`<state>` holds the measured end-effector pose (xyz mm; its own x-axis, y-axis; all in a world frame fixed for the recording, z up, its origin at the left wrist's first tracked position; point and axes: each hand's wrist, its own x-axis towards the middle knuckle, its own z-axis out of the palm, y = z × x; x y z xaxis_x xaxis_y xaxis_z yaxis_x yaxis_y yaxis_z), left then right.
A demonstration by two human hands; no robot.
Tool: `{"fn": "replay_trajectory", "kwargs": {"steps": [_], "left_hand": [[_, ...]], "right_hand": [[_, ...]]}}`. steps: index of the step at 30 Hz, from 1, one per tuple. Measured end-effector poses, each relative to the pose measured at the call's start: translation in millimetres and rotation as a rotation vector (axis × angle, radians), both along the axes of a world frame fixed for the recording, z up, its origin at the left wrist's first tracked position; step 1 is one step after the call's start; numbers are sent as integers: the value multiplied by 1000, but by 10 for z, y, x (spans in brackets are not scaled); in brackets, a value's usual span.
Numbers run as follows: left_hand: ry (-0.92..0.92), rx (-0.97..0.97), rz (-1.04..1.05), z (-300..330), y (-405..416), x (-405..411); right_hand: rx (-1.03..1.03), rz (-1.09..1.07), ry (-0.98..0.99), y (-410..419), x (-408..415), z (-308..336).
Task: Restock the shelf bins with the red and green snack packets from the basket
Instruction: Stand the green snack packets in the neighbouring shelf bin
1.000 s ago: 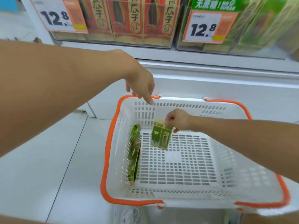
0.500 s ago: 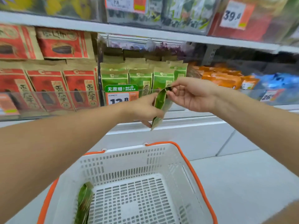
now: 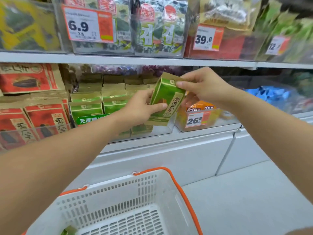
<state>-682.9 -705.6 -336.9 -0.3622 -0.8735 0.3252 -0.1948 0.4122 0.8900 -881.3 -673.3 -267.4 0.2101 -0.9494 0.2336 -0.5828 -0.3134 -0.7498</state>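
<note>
A green snack packet (image 3: 165, 97) hangs tilted in the air in front of the clear shelf bin (image 3: 162, 128) of green packets (image 3: 88, 107). My left hand (image 3: 140, 107) grips its lower part, thumb across the front. My right hand (image 3: 201, 85) pinches its top right corner. Red packets (image 3: 45, 119) fill the bin to the left. Below stands the white basket with the orange rim (image 3: 179, 184); a bit of a green packet (image 3: 67, 231) shows at its bottom left.
An upper shelf (image 3: 152, 60) carries bins with price tags 6.9 (image 3: 88, 24) and 39.8 (image 3: 208, 38). Right of the green bin stands a bin of orange packets tagged 26.8 (image 3: 196, 119). Blue packets (image 3: 274, 95) lie farther right. Grey floor (image 3: 245, 200) lies beside the basket.
The packet has risen from the basket to shelf height and turned its front toward me. My left hand now grips its lower part. The view has tilted upward.
</note>
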Motion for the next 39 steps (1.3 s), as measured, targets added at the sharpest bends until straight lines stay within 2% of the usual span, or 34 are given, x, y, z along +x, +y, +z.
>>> {"fn": "replay_trajectory", "kwargs": {"steps": [1, 3, 7, 11, 15, 20, 30, 37, 39], "left_hand": [[2, -34, 47, 14, -17, 21], [-53, -222, 192, 23, -88, 100], [-376, -687, 524, 43, -128, 382], [-879, -755, 616, -68, -191, 639], [-1075, -845, 580, -199, -224, 699], [-1052, -792, 557, -167, -223, 681], [-1007, -798, 501, -164, -181, 714], [-865, -906, 411, -192, -129, 734], [-775, -984, 376, -190, -103, 735]], "right_hand": [[-43, -28, -34, -44, -11, 34], [-172, -92, -85, -140, -91, 156], [-388, -184, -36, -342, -240, 318], [-405, -191, 111, -574, -114, 162], [-367, -202, 263, -826, 60, -87], [-343, -210, 425, -1046, 179, -480], [-402, -388, 382, -1116, 243, -717], [-418, -353, 338, -1098, 199, -711], [-500, -349, 315, -1073, 204, -677]]}}
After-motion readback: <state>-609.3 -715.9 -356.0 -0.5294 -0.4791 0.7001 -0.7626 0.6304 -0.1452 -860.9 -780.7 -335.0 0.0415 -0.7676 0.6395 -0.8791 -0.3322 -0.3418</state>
